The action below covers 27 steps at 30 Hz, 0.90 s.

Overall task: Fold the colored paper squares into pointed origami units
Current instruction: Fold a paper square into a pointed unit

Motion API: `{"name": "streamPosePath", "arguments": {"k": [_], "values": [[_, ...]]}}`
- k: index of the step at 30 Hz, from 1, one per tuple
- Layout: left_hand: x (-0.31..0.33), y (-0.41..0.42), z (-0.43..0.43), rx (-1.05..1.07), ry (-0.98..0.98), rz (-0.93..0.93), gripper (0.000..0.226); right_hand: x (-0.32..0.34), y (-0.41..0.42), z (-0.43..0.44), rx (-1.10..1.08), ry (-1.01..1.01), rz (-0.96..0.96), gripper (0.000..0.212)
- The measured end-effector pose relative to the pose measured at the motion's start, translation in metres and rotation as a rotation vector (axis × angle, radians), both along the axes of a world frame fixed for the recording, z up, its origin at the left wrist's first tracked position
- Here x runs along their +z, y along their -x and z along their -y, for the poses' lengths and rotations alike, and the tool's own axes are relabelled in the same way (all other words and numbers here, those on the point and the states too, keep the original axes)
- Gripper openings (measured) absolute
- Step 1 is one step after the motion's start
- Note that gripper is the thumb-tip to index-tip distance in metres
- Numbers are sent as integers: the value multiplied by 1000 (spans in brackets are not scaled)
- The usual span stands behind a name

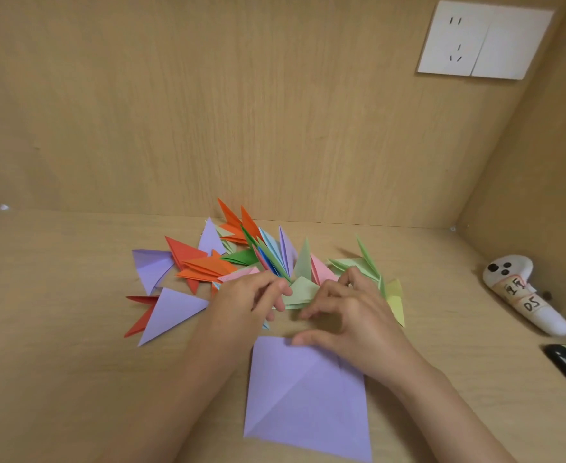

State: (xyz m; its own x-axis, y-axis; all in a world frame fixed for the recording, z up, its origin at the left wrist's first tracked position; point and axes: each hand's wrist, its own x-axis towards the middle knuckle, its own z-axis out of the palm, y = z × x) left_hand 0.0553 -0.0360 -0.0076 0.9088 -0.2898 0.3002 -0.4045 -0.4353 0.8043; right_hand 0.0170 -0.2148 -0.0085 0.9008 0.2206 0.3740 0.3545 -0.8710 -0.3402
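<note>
Item: purple square point(308, 402), flat on the desk point(57, 329), at the near centre of the scene.
Crease: one diagonal fold line, running from the near-left corner up to the far-right, where it goes under the right wrist.
Condition: opened out; not yet a pointed unit.
Left hand point(244, 302): fingers curled round the left end of a pale green unit point(303, 290); thumb hidden, so how firm the hold is cannot be read.
Right hand point(351, 319): fingers bent and loose, tips just beside the green unit's near edge, clasping nothing that shows; thumb tip point(300, 340) rests on the far edge of the purple square.
Finished stock: pile of folded units point(208, 265), orange, purple, green, pink and blue, far of both hands and spreading left.
Key relation: the purple square lies on the near side of both hands, the pile on the far side; the green unit sits between the hands at the pile's near edge.
Nearer hand: the right, already touching the square; the left is apart from it, up and left.
Judgement: the green unit looks ready to join the pile; the next fold probably follows the square's diagonal.
Also present: white controller point(522, 292), far right.
</note>
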Motion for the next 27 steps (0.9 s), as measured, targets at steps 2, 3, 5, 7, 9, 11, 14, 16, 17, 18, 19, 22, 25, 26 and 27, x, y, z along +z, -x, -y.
{"name": "streamPosePath", "arguments": {"k": [2, 3, 5, 7, 9, 11, 14, 16, 17, 18, 19, 22, 25, 26, 27], "values": [[-2, 0, 1, -3, -31, 2, 26, 3, 1, -1, 24, -7, -96, 48], [-2, 0, 2, -2, -35, 4, 25, 3, 2, -2, 42, 2, -134, 47], [-3, 0, 2, 5, -25, -6, 22, 2, 3, -4, 73, 34, -175, 50], [-3, -1, 1, 21, -29, 5, 22, 0, 3, -5, 89, 27, -187, 50], [-3, -1, 0, 31, -45, 25, 22, -1, 3, -6, 102, 3, -199, 43], [-4, -1, -1, 29, -52, 34, 22, 0, 2, -6, 118, -37, -231, 35], [-4, -2, 0, 23, -35, 36, 23, 1, 3, -8, 107, -108, -287, 28], [-4, -2, 0, 22, -33, 34, 25, 2, 4, -8, 74, -165, -311, 30], [-4, -2, 0, 24, -30, 35, 25, 3, 4, -8, 46, -198, -323, 30], [-4, -2, 0, 27, -24, 38, 24, 3, 4, -8, 14, -226, -329, 29], [-4, -2, 0, 34, -23, 43, 23, 3, 4, -8, -15, -247, -328, 29], [-2, -1, -1, 48, -46, 99, 22, 4, 3, -7, -70, -351, -311, 28], [0, 1, 0, 55, -54, 137, 23, 7, 4, -6, -95, -461, -277, 25], [1, 2, 1, 54, -40, 125, 21, 8, 5, -5, -86, -515, -272, 24], [3, 4, 1, 48, 5, 87, 19, 9, 5, -5, -68, -581, -271, 23]]}}
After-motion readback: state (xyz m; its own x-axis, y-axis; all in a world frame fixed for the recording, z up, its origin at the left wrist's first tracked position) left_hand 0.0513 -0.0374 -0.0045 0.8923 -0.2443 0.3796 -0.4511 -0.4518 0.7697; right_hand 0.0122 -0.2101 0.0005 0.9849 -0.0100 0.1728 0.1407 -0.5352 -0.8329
